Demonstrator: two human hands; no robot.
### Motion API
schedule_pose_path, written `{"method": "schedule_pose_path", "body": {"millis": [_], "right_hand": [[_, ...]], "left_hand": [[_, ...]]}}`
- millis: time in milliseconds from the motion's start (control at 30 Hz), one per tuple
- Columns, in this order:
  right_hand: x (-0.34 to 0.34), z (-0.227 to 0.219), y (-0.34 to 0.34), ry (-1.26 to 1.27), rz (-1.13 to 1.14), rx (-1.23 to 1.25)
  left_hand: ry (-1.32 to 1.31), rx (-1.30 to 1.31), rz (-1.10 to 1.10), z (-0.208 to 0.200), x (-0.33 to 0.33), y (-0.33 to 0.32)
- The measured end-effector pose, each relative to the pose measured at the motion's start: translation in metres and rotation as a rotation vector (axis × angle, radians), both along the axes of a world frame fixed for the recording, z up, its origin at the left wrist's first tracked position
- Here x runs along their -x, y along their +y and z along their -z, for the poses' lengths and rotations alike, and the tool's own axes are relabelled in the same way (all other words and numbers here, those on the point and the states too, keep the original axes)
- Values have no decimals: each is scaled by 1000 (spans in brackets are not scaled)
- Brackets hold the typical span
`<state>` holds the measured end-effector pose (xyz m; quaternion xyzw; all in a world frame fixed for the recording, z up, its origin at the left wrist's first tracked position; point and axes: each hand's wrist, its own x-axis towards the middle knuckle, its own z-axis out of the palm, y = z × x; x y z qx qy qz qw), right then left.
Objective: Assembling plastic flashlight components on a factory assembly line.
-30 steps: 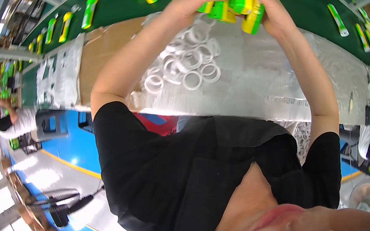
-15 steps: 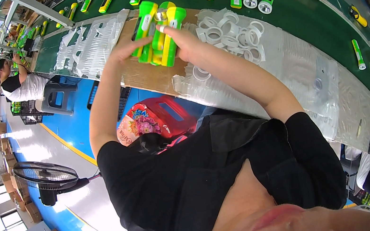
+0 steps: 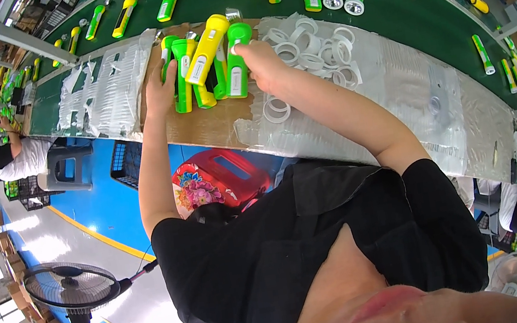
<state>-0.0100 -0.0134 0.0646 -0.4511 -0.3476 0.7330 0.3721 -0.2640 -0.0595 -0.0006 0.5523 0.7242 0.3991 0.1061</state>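
Observation:
A loose bunch of green and yellow flashlights lies fanned out on the brown board (image 3: 200,129) between my hands. My left hand (image 3: 160,96) closes around the left side of the bunch, at a green flashlight (image 3: 166,45) partly hidden by the thumb. Beside it is another green flashlight (image 3: 182,82). A yellow flashlight (image 3: 207,50) lies slanted across the top of the others. On the right side, my right hand (image 3: 264,65) grips a green flashlight (image 3: 236,64), its thumb over the body and its other fingers mostly hidden.
White plastic rings (image 3: 315,49) are heaped right of the bunch. Past the bench, a green conveyor belt (image 3: 208,2) carries several more flashlights. A red stool (image 3: 224,180) stands below the bench edge, a standing fan (image 3: 73,283) at left. A co-worker (image 3: 9,148) sits at far left.
The tight cluster of flashlights has come down onto the board and spread apart. My hands have moved farther from each other, and the view has shifted slightly.

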Motion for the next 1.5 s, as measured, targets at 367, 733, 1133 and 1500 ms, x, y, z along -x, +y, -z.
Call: {"method": "schedule_pose_path", "body": {"millis": [367, 733, 1133, 1500], "right_hand": [[-63, -24, -5, 92, -127, -12], [-198, -24, -35, 116, 90, -429], [-331, 7, -59, -26, 377, -266], [-334, -22, -76, 39, 467, -342]], "left_hand": [[252, -566, 15, -77, -99, 47], [478, 229, 661, -32, -274, 268], [-5, 247, 617, -81, -316, 238], [-154, 141, 1145, -91, -410, -6]]}}
